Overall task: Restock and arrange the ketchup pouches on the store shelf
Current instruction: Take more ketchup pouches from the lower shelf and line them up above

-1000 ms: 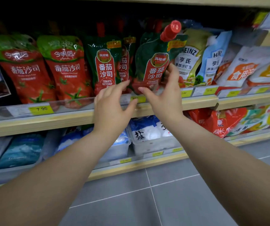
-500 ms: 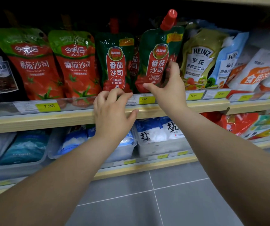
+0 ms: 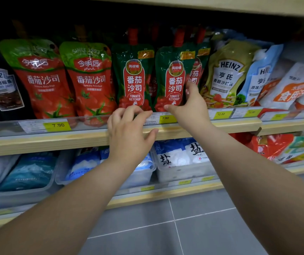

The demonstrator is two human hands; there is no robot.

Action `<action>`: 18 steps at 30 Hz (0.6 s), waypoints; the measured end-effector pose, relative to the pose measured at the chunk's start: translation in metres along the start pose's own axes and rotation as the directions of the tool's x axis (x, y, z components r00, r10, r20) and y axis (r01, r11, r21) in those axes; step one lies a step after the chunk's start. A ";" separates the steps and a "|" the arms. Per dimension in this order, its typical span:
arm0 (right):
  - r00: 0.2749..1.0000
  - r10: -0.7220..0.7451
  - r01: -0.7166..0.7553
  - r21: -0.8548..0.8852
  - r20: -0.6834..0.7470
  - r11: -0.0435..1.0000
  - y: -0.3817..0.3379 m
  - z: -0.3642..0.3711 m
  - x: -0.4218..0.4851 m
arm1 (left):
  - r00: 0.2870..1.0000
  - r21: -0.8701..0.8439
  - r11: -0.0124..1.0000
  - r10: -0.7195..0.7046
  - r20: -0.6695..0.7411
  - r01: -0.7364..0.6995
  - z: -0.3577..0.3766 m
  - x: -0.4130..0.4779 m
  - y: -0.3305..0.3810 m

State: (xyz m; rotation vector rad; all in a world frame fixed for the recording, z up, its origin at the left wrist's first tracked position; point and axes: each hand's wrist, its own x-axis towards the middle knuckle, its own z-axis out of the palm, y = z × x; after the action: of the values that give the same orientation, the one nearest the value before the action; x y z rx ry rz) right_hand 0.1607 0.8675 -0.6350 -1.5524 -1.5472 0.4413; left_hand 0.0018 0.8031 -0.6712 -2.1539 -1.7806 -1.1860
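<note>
Two green ketchup pouches with red caps stand upright side by side on the middle shelf (image 3: 55, 142). My right hand (image 3: 190, 109) is shut on the lower right corner of the right pouch (image 3: 173, 78), thumb on its front bottom edge and fingers behind its right side. My left hand (image 3: 129, 127) holds nothing; its curled fingers rest on the clear price rail just below the left pouch (image 3: 132, 78). More green pouches show partly behind these two. Left of them stand two red-and-green ketchup pouches (image 3: 92, 83), the other one (image 3: 43, 83) further left.
A dark Heinz sauce pouch (image 3: 0, 87) sits at the far left. Heinz salad dressing pouches (image 3: 226, 74) and other bags crowd the right. An upper shelf board hangs close above the caps. Clear bins of salt bags (image 3: 180, 161) fill the lower shelf, with grey floor tiles below.
The right green pouch, tilted a second ago, now stands upright beside the other one. My left hand has settled onto the price rail. The view has shifted slightly upward and left.
</note>
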 end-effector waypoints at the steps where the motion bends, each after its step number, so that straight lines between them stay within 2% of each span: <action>1: 1.000 -0.003 0.003 -0.020 -0.020 1.000 0.000 0.000 -0.001 | 1.000 -0.015 1.000 -0.012 -0.010 0.012 0.000 0.001 0.000; 5: 0.980 -0.079 0.062 -0.096 -0.182 0.993 -0.005 0.006 -0.012 | 0.970 -0.181 0.972 -0.182 -0.164 0.152 -0.003 0.010 0.009; 7: 0.960 -0.186 0.156 -0.150 -0.212 0.976 -0.011 0.013 -0.022 | 0.940 -0.229 0.951 -0.258 -0.223 0.207 -0.004 0.019 0.015; 9: 0.942 -0.243 0.186 -0.245 -0.230 0.952 -0.015 0.020 -0.028 | 0.921 -0.245 0.935 -0.314 -0.232 0.257 -0.002 0.026 0.020; 13: 0.930 -0.234 0.157 -0.270 -0.282 0.950 -0.016 0.024 -0.024 | 0.897 -0.215 0.925 -0.363 -0.251 0.314 0.005 0.031 0.024; 18: 0.934 -0.238 0.168 -0.258 -0.267 0.951 -0.011 0.019 -0.020 | 0.885 -0.188 0.927 -0.367 -0.285 0.324 0.011 0.037 0.029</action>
State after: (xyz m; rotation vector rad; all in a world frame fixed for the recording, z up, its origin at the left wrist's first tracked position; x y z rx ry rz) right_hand 0.1359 0.8536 -0.6430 -1.5273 -1.5411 -0.0921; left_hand 0.0324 0.8295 -0.6449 -1.6156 -2.0353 -1.6670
